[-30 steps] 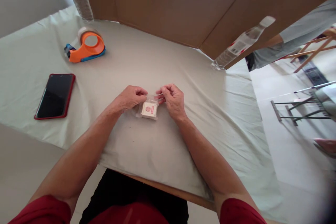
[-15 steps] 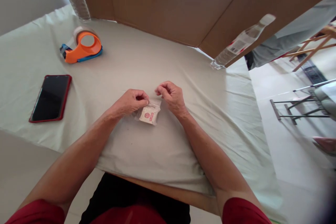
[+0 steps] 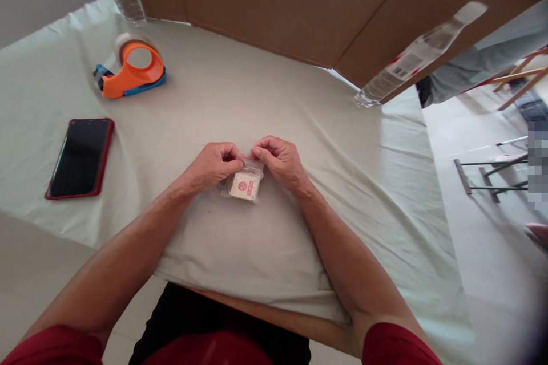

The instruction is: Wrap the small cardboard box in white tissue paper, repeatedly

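Observation:
A small cream-coloured block with red print (image 3: 244,185) lies inside a clear plastic bag (image 3: 253,170) on the cloth, close in front of me. My left hand (image 3: 216,164) pinches the bag's upper left edge between thumb and fingertips. On the other side, my right hand (image 3: 278,159) is closed in a pinch at the bag's upper right edge. The plastic stretches between the two sets of fingertips. Whether the block is soap or something else cannot be made out.
A phone in a red case (image 3: 80,158) and an orange tape dispenser (image 3: 139,68) lie to the left. Water bottles (image 3: 128,3) stand at the back left and, a second bottle (image 3: 411,63), at the right, by a cardboard panel (image 3: 265,5). Beyond the table is a person's grey-clothed leg (image 3: 466,71).
My right hand has come down and left onto the bag's edge and now pinches the plastic. My left hand keeps its hold. The view has shifted slightly.

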Action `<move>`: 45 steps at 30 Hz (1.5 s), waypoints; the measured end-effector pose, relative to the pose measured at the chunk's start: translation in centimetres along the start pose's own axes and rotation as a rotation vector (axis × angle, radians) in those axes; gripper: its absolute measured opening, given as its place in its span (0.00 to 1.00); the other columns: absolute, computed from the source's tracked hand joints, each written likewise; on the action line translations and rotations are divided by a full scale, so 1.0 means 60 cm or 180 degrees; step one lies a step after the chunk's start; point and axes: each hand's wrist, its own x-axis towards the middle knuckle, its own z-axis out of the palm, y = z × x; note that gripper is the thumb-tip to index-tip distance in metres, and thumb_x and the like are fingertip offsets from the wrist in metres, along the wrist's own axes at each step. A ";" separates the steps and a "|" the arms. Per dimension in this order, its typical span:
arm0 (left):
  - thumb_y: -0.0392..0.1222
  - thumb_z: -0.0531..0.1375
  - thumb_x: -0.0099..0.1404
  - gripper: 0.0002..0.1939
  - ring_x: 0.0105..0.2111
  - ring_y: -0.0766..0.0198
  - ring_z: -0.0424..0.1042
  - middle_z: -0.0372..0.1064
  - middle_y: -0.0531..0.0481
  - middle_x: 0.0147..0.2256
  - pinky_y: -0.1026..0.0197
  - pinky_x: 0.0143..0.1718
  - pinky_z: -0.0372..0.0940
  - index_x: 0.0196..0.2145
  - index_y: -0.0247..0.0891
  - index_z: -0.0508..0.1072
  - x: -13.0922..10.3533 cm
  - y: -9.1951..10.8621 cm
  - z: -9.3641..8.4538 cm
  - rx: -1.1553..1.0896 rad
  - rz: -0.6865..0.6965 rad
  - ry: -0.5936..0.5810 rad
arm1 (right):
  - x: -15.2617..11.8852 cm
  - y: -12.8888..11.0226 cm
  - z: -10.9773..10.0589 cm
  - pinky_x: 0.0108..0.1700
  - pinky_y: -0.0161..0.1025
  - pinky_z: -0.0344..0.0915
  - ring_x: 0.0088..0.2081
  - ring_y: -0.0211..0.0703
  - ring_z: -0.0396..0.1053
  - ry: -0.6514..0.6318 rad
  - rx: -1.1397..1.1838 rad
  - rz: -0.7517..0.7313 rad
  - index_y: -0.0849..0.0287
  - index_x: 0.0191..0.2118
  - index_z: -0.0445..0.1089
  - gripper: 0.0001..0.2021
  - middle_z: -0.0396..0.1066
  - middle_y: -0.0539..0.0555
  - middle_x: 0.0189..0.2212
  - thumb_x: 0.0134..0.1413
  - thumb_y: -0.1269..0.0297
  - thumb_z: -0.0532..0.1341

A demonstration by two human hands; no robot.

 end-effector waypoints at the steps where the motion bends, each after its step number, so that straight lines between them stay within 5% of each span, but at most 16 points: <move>1: 0.45 0.62 0.51 0.10 0.22 0.69 0.63 0.68 0.54 0.22 0.67 0.23 0.55 0.27 0.35 0.73 0.000 0.000 0.000 0.0000 -0.0005 -0.0001 | 0.000 -0.001 0.000 0.37 0.37 0.66 0.30 0.39 0.69 -0.0010 -0.0015 -0.0015 0.57 0.30 0.71 0.09 0.74 0.50 0.27 0.56 0.58 0.63; 30: 0.46 0.63 0.48 0.11 0.22 0.70 0.62 0.65 0.56 0.21 0.67 0.22 0.56 0.25 0.37 0.68 -0.002 0.008 0.015 -0.0158 -0.0132 0.0283 | -0.016 -0.010 -0.001 0.39 0.38 0.68 0.32 0.40 0.72 0.0001 0.0532 0.0321 0.57 0.32 0.73 0.16 0.77 0.51 0.29 0.50 0.49 0.70; 37: 0.46 0.63 0.48 0.11 0.21 0.70 0.62 0.65 0.56 0.21 0.67 0.22 0.55 0.25 0.38 0.68 -0.004 0.010 0.015 -0.0150 -0.0182 0.0281 | -0.013 -0.006 -0.020 0.47 0.39 0.69 0.37 0.41 0.74 -0.0208 0.0441 0.0094 0.58 0.34 0.76 0.22 0.78 0.53 0.32 0.60 0.41 0.62; 45: 0.46 0.63 0.50 0.10 0.22 0.70 0.63 0.66 0.56 0.22 0.67 0.23 0.57 0.26 0.37 0.69 0.001 0.001 0.013 -0.0082 -0.0049 0.0280 | -0.016 -0.013 -0.034 0.36 0.37 0.65 0.32 0.38 0.69 -0.0544 0.0045 0.0636 0.60 0.37 0.77 0.19 0.75 0.51 0.30 0.46 0.49 0.73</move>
